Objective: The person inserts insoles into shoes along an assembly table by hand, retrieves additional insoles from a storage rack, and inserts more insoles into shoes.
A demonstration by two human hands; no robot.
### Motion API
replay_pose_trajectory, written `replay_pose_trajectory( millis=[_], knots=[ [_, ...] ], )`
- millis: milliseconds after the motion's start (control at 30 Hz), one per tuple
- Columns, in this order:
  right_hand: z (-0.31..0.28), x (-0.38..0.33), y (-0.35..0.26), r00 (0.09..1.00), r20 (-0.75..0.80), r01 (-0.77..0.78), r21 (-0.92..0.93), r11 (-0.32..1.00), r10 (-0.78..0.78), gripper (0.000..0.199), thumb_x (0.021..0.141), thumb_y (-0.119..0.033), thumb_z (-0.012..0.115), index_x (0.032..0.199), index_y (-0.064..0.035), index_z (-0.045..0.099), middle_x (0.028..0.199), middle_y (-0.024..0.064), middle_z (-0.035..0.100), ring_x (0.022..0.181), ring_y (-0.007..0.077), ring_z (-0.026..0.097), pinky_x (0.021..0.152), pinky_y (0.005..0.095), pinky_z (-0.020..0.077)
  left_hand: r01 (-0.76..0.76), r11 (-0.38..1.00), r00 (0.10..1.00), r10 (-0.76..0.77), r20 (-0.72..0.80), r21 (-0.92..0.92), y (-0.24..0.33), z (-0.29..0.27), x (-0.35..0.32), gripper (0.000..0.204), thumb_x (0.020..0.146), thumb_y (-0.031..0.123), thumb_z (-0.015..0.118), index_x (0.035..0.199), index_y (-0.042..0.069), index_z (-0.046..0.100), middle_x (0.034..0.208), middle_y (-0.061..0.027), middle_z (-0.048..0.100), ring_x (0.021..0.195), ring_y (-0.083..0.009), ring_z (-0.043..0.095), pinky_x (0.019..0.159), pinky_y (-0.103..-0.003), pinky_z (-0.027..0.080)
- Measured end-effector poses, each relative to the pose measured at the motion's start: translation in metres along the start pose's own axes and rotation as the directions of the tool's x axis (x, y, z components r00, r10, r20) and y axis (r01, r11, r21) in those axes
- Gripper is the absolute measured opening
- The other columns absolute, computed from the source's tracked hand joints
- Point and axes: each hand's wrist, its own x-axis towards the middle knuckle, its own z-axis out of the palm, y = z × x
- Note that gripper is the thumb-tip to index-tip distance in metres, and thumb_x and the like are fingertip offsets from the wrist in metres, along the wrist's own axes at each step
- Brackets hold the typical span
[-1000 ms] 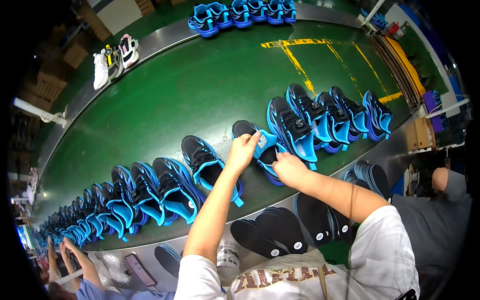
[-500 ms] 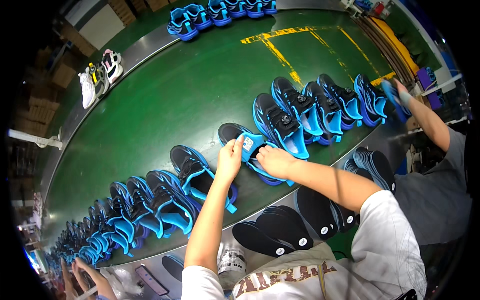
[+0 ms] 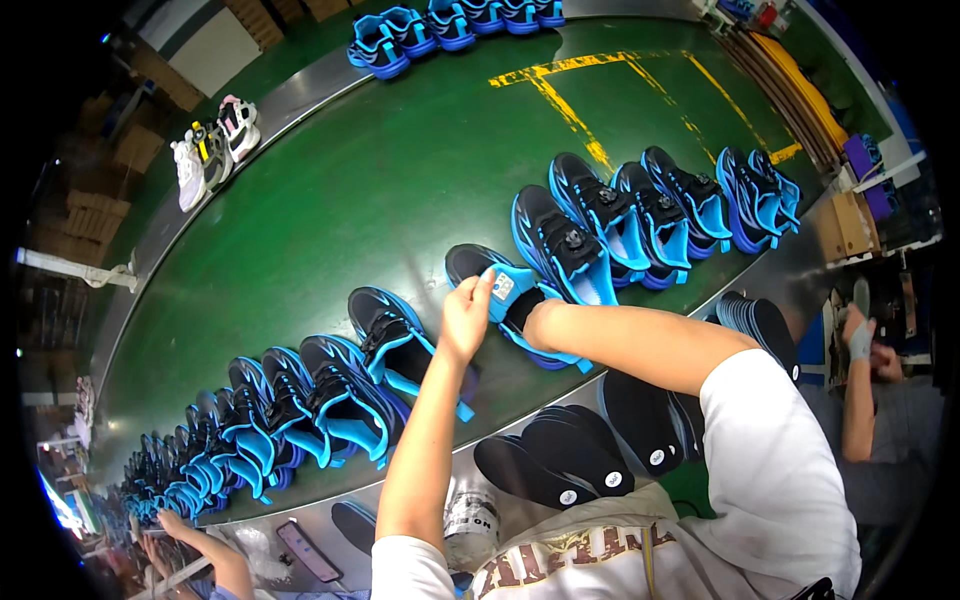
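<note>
Head view: right hand went into the shoe, left hand kept the tongue pulled back

Main change: half a second earlier the right hand (image 3: 541, 324) sat at the collar with its knuckles in sight; now its fingers had gone down inside the black-and-blue shoe (image 3: 480, 263), with the wrist crossing the opening. Finger state: could not tell, wide or narrow, since the shoe hid them (also could not tell whether they gripped anything in there). Left hand (image 3: 466, 318) unchanged: thumb and fingers pinched narrow on the blue tongue (image 3: 504, 290), pale label showing, mouth of the shoe held open.

Read on that, as a judgement: the work had shifted from the collar to the inside of the shoe, and the left hand's hold was what gave the right one room.

Shoe location: near edge of the green work surface (image 3: 300, 230), toe pointing away from the person, between a lone shoe (image 3: 375, 310) on its left and a shoe with a dark lace bundle (image 3: 560, 240) just beside it on the right. Stacked black insoles (image 3: 582, 450) lay close to the person, below the shoe.

Also changed: at far right, a co-worker's hand (image 3: 856, 326) had left the row's end, where an extra shoe (image 3: 784, 190) now stood.
</note>
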Motion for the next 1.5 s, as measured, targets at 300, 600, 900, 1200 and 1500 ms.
replay_pose_trajectory(
  millis=[300,600,900,1200,1500],
  knots=[
    [0.003,0.018,0.015,0.961,-0.277,0.166,0.523,0.836,-0.017,0.042,0.082,-0.015,0.043,0.122,0.0003,0.041,0.124,0.0243,0.041,0.119,0.0351,0.037,0.1,0.04,0.0269,-0.234,0.951,0.807,0.306,-0.506,0.201,0.005,0.053,-0.012,0.034,0.082,0.025,0.059,0.093,-0.007,0.056,0.081,-0.0177,0.061,0.071,-0.0219,0.059,0.065,-0.03,0.045],
    [-0.014,0.036,0.01,0.991,-0.133,0.057,0.31,0.949,-0.016,0.039,0.081,-0.014,0.043,0.116,0.0021,0.045,0.119,0.0209,0.047,0.111,0.0321,0.045,0.097,0.0389,0.0311,-0.452,0.737,0.726,0.631,-0.272,0.502,-0.01,0.052,-0.009,0.024,0.078,0.015,0.06,0.093,-0.004,0.055,0.07,-0.0142,0.057,0.06,-0.0305,0.055,0.055,-0.036,0.043],
    [-0.035,-0.062,0.001,0.982,0.107,0.153,0.007,0.988,-0.153,0.063,0.083,-0.041,0.019,0.092,0.002,0.064,0.095,0.0174,0.061,0.104,0.0244,0.051,0.107,0.0393,0.0021,0.268,0.962,0.905,-0.234,-0.354,0.05,0.03,0.011,-0.001,0.03,0.082,0.027,0.054,0.097,0.001,0.049,0.071,-0.0183,0.059,0.069,-0.0373,0.057,0.062,-0.043,0.044],
    [0.076,-0.076,-0.002,0.34,-0.907,0.327,0.361,0.873,0.248,0.012,0.069,-0.009,0.065,0.072,-0.0059,0.054,0.086,0.0081,0.052,0.087,0.0245,0.054,0.091,0.0463,0.0326,-0.409,0.283,0.81,0.55,0.203,0.867,0.02,-0.002,-0.004,0.025,0.069,0.025,0.065,0.077,0.011,0.046,0.067,-0.0038,0.046,0.057,-0.0209,0.052,0.055,-0.034,0.039],
    [0.073,-0.065,-0.038,0.208,-0.918,0.446,0.395,0.803,0.337,0.015,0.072,-0.012,0.065,0.081,-0.0033,0.057,0.091,0.0096,0.052,0.089,0.0251,0.054,0.09,0.0477,0.0365,-0.318,0.092,0.876,0.409,0.255,0.944,0.005,-0.018,-0.018,0.014,0.074,0.02,0.055,0.076,0.009,0.047,0.068,-0.0056,0.051,0.056,-0.0213,0.056,0.051,-0.035,0.041]
  ],
)
